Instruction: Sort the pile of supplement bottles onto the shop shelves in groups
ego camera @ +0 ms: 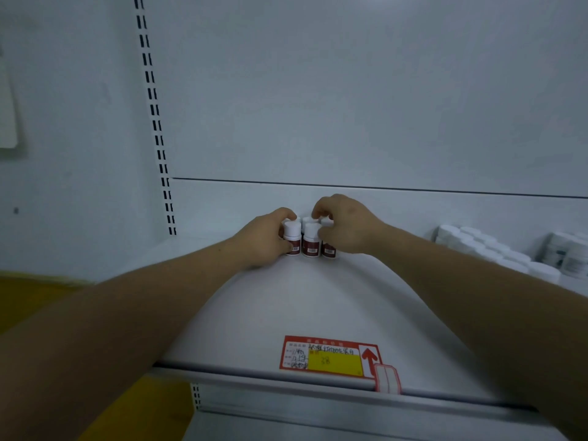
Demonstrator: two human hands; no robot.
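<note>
Head view: a cluster of red-labelled bottles (311, 240) stands upright at the back of the white shelf (286, 307), hemmed between both hands. The left hand (270, 237) curls round the leftmost bottle; the right hand (346, 227) grips the caps on the other side. A group of white bottles (483, 246) is already ranked well to the right. The pile is out of view, so what remains is unclear

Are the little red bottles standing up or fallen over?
Standing up. The red bottles sit on the shelf with white caps on top, the left hand and right hand gripping them from both sides.
</note>
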